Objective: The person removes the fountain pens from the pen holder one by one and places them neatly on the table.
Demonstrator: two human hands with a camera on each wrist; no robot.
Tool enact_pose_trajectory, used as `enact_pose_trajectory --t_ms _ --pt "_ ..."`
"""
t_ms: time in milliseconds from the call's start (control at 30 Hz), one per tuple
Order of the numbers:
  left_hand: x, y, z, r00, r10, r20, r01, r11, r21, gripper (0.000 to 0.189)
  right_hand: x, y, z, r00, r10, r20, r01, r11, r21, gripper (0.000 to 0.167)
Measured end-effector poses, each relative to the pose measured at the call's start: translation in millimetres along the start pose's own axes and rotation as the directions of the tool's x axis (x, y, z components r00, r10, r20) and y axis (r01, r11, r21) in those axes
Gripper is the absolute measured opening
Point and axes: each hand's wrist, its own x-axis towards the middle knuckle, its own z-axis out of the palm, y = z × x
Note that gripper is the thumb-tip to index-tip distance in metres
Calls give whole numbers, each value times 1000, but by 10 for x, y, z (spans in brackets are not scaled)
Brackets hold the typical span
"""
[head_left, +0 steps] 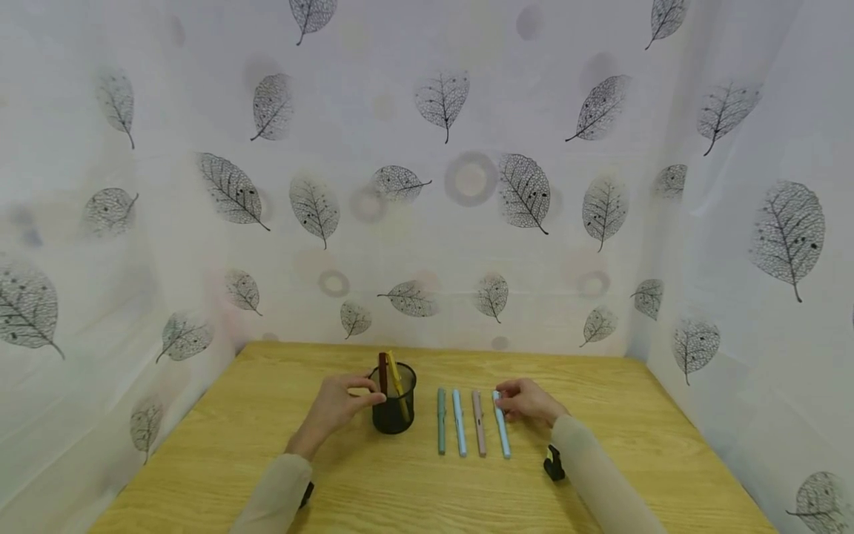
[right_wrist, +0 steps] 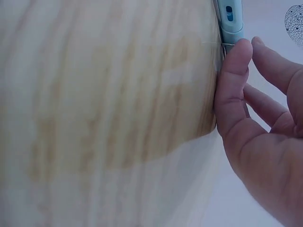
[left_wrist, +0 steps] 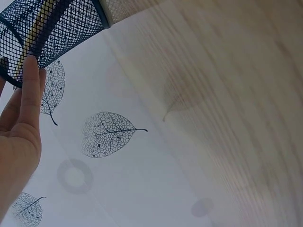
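A black mesh pen holder stands upright on the table with a dark red pen and a yellow pen in it. My left hand holds the holder from its left side, thumb in front, close to the rim. In the left wrist view a finger lies along the mesh. To the right, a green pen, a light blue pen and a mauve pen lie in a row. At the row's right end, my right hand pinches the far end of another light blue pen.
The wood-grain table is enclosed at the back and both sides by a pale curtain printed with leaves. Dark wrist straps show at both sleeves.
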Motion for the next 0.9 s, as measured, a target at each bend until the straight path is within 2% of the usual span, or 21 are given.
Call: enact_pose_trajectory --t_ms 200,500,733,900 --pt "7 -4 2 1000 27 -6 -27 1000 -1 16 6 11 -24 1000 -2 7 2 997 78 52" --pt "5 -16 7 1000 -8 3 8 1000 -15 12 0 4 -47 1000 -24 -7 24 995 95 47" --pt "-6 -19 10 1000 -11 7 11 1000 -14 12 1 -49 -25 994 -92 -64 94 995 34 44" --pt "-9 -1 3 1000 -12 7 13 1000 -28 14 26 -136 21 986 -155 -66 158 986 49 44"
